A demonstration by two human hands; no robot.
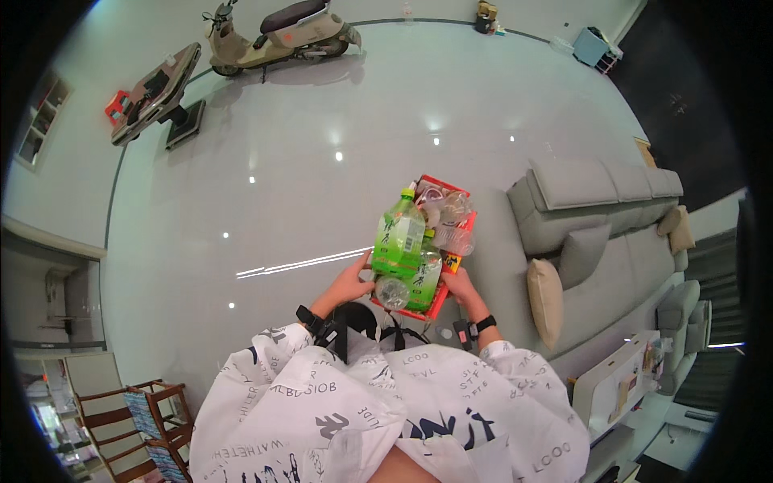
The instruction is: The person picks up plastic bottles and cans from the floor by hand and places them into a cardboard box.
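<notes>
Between my two hands is a red box (439, 303) packed with plastic bottles. A large green-labelled bottle (398, 237) with a yellow-green cap lies on top at the left, and a second green-labelled bottle (425, 278) lies beside it. Clear bottles (453, 240) fill the right and far part, and the round end of another clear bottle (392, 293) faces me at the near left. My left hand (353, 282) grips the box's left side, its fingertips partly hidden. On the near right side my right hand (460, 287) is closed round the edge.
To the right stands a grey sofa (628, 249) with cushions, a white table (612, 382) nearer me. Wooden chairs (133, 427) are at the near left. Further off are a scooter (282, 40), a dark-topped table (157, 92) and a blue bin (592, 48) on the glossy floor.
</notes>
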